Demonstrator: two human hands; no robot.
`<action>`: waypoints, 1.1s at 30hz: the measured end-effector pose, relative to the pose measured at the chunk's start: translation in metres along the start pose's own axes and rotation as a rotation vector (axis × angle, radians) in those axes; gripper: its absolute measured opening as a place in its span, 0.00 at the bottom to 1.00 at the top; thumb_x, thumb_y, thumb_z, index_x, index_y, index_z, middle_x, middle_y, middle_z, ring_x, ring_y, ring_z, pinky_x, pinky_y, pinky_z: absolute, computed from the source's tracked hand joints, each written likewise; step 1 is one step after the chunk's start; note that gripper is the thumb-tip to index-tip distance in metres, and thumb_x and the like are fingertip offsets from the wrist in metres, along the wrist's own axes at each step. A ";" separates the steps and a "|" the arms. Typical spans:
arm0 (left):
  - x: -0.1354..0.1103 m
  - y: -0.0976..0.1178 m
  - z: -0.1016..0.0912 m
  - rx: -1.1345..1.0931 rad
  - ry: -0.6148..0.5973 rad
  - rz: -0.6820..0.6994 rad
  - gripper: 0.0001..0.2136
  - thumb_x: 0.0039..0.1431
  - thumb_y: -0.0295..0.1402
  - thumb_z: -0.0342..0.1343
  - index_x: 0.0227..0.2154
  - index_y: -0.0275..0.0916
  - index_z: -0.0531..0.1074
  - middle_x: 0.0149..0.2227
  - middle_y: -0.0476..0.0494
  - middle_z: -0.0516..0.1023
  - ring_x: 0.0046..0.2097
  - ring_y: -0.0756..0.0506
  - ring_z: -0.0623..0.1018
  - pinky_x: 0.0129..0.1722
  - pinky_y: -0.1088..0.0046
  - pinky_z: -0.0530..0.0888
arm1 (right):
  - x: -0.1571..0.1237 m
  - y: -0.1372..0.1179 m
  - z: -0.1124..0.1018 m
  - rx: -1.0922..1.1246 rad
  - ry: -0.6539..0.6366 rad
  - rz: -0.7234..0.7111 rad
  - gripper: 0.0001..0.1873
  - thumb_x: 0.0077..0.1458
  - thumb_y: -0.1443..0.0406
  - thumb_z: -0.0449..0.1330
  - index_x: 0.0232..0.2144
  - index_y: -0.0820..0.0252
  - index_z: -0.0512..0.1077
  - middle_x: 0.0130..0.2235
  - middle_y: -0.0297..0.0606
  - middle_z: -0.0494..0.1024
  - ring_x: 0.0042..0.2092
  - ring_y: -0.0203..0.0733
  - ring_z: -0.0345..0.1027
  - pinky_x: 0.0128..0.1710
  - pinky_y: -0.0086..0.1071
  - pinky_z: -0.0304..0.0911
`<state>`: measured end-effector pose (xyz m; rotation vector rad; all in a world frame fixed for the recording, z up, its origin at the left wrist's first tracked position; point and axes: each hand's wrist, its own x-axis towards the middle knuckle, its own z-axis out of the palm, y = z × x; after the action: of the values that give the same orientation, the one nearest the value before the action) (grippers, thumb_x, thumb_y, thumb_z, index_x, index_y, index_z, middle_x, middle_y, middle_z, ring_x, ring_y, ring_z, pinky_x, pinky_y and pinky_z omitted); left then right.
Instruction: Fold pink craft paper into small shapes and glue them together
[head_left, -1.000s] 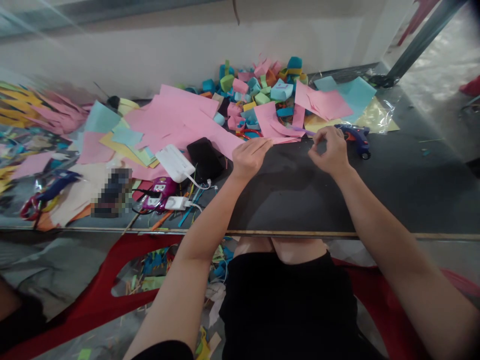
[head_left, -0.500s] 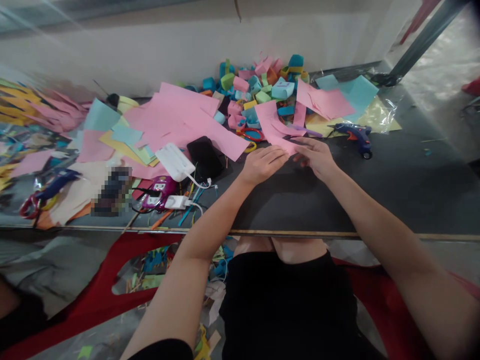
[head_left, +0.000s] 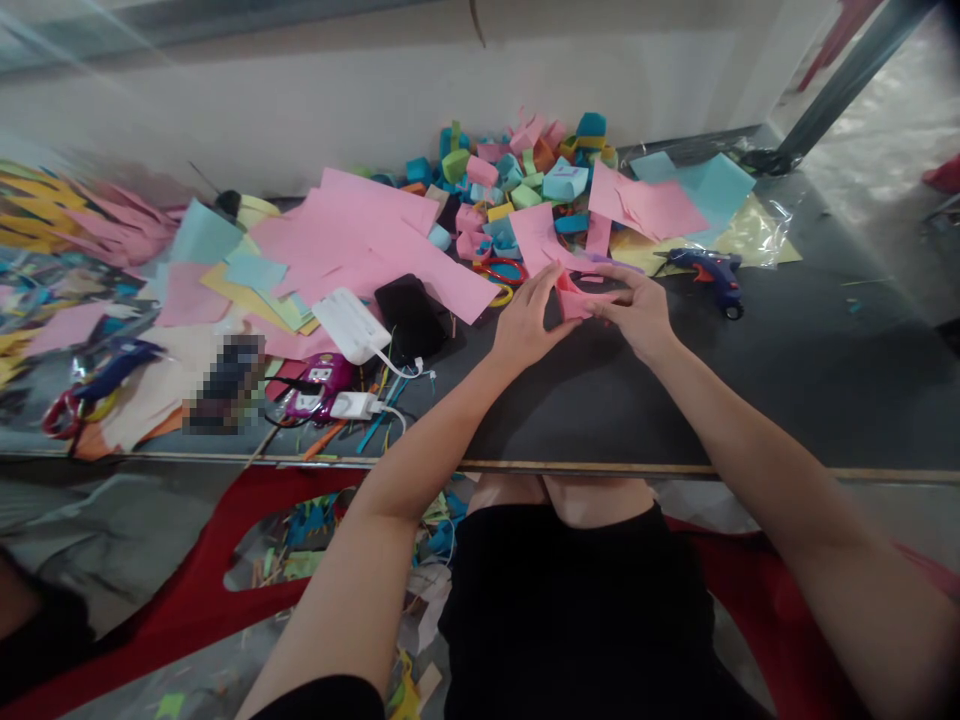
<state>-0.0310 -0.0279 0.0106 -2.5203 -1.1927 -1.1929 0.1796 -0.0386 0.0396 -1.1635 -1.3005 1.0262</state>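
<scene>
Between my two hands is a small piece of pink paper, bent up into a folded shape above the dark table. My left hand grips its left side, thumb at the lower edge and fingers behind. On the other side my right hand pinches the paper between thumb and fingers. Just beyond the hands lie a curved pink paper strip and a pair of scissors with red and yellow handles. A purple pen-like thing is partly hidden behind my right hand.
Several small folded paper boxes are heaped at the wall. A blue glue gun lies at right. Pink sheets, a white power bank, a black phone-like thing and a purple power strip with cables are at left.
The pink paper between my hands has gone from lying flatter to being bent up and folded. My left hand has turned, its fingers now raised behind the paper.
</scene>
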 end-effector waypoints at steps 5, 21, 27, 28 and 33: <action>-0.002 0.001 0.005 -0.184 -0.047 0.012 0.30 0.73 0.46 0.53 0.72 0.42 0.55 0.71 0.29 0.66 0.71 0.36 0.69 0.62 0.56 0.77 | 0.001 0.000 -0.001 -0.010 -0.005 -0.053 0.31 0.38 0.59 0.79 0.47 0.55 0.80 0.32 0.34 0.82 0.30 0.42 0.74 0.30 0.41 0.76; 0.001 -0.030 0.022 -0.763 0.203 -0.422 0.27 0.64 0.55 0.63 0.57 0.45 0.66 0.50 0.37 0.84 0.53 0.40 0.85 0.57 0.55 0.80 | 0.009 0.010 -0.004 0.062 0.061 -0.088 0.26 0.42 0.40 0.75 0.30 0.52 0.81 0.31 0.34 0.77 0.31 0.38 0.68 0.29 0.37 0.73; 0.006 -0.045 0.023 -0.904 0.239 -0.620 0.26 0.54 0.51 0.72 0.49 0.44 0.73 0.42 0.43 0.85 0.46 0.42 0.86 0.54 0.58 0.81 | 0.015 0.014 -0.011 0.000 0.091 -0.105 0.28 0.41 0.36 0.73 0.29 0.52 0.82 0.29 0.34 0.75 0.29 0.37 0.66 0.29 0.38 0.74; 0.007 -0.045 0.022 -0.919 0.247 -0.638 0.25 0.54 0.49 0.72 0.48 0.44 0.73 0.42 0.43 0.85 0.46 0.43 0.86 0.54 0.58 0.81 | 0.016 0.015 -0.011 -0.012 0.091 -0.102 0.28 0.42 0.37 0.73 0.29 0.52 0.82 0.29 0.34 0.75 0.29 0.37 0.67 0.29 0.38 0.74; 0.010 -0.037 0.015 -0.976 0.262 -0.686 0.19 0.54 0.42 0.73 0.44 0.43 0.74 0.42 0.44 0.84 0.47 0.43 0.85 0.54 0.59 0.80 | 0.016 0.016 -0.012 -0.027 0.112 -0.090 0.27 0.43 0.38 0.73 0.28 0.53 0.82 0.28 0.33 0.77 0.29 0.36 0.68 0.29 0.38 0.76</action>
<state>-0.0438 0.0097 -0.0003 -2.3245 -1.7661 -2.7268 0.1930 -0.0207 0.0272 -1.1551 -1.2700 0.8686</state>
